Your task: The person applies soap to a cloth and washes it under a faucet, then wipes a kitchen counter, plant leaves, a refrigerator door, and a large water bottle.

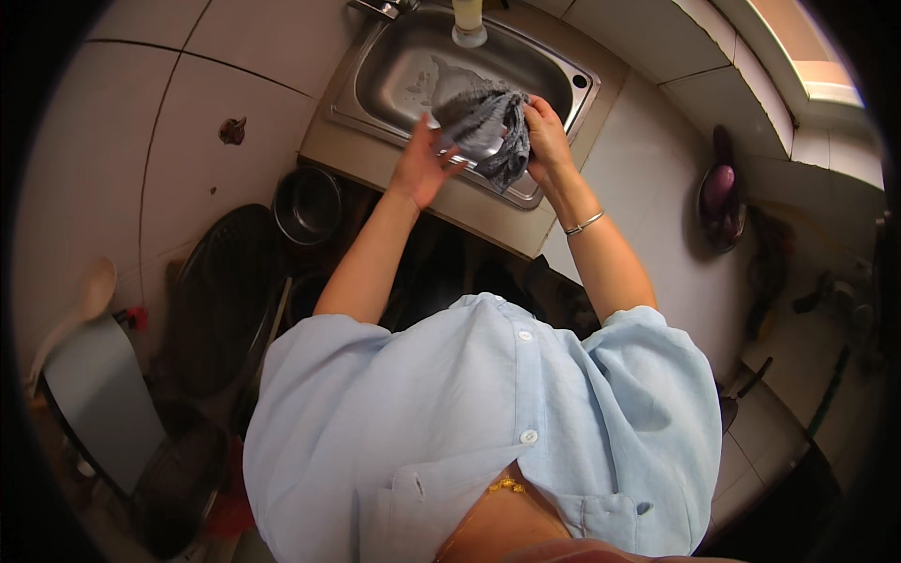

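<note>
My right hand [547, 137] grips a wet-looking dark grey cloth [519, 141] by its bunched right side, over the near rim of a stainless steel sink [380, 91]. The cloth hangs in folds, and its left part is blurred. To its left, my left hand [422, 165] is held palm up with the fingers spread, close to the cloth's edge. Blur hides whether those fingertips touch the fabric. Water marks show on the sink floor beyond the cloth.
A metal tap [386, 8] and a pale cylindrical object [468, 24] stand at the sink's far side. Right on the counter [633, 176], a bowl holds purple eggplants [721, 193]. Left are a dark pot [307, 205], a large dark pan [225, 295], a ladle-like spoon [98, 288] and a light-blue board [105, 394].
</note>
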Motion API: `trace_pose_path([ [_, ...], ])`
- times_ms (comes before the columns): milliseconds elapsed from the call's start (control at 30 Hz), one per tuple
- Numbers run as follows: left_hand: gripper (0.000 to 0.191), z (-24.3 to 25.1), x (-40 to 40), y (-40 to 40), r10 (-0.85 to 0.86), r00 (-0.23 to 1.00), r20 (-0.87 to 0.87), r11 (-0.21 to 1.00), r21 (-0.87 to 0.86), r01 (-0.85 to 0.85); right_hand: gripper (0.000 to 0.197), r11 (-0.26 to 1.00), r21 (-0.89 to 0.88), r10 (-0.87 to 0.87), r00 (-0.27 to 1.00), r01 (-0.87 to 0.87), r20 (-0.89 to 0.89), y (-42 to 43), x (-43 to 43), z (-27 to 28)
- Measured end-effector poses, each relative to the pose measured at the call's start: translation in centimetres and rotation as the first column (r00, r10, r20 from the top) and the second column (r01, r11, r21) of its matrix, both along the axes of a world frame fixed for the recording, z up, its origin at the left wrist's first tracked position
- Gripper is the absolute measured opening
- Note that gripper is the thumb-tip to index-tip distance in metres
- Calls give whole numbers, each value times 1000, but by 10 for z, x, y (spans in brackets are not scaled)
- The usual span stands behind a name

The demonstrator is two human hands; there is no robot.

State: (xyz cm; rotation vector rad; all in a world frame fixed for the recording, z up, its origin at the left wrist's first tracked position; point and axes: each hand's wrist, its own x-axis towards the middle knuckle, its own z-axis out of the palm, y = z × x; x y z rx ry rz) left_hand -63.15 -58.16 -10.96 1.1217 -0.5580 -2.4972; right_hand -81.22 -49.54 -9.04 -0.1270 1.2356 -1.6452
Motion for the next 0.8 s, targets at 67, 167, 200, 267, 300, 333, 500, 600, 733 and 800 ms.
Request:
trace_pose_path([
  [67,29,6,-4,30,4,992,-128,997,-70,-13,14,997,-72,-16,990,27,139,14,10,16],
  [167,16,28,-17,38,171,968,-186,959,-192,-206,16,994,-112,21,998,-15,57,48,8,4],
  [200,14,38,-17,37,190,962,-194,954,-197,-228,16,992,-122,20,997,-10,77,56,9,9],
  [267,14,49,-13,35,144,945,-293,968,-156,-196,18,987,-163,19,999,-12,39,74,14,19],
  [300,17,57,-16,37,112,929,-352,979,-119,-164,19,981,-192,18,1000,-17,4,82,16,27],
  [333,17,62,-21,48,99,931,-352,980,-127,-153,20,966,-239,49,978,-98,-203,87,13,20],
  [500,35,53,-35,91,-100,994,30,850,-517,101,22,982,-165,-134,954,92,-267,106,21,10],
  [600,32,55,-38,97,-91,996,19,832,-549,87,24,995,24,100,922,-98,-373,126,9,-7],
  [733,33,68,-46,95,-4,1000,18,799,-602,14,20,984,119,163,926,-129,-341,140,-2,-34],
  [800,34,65,-43,80,36,999,40,739,-674,0,20,976,215,127,917,-46,-378,148,-18,-44],
])
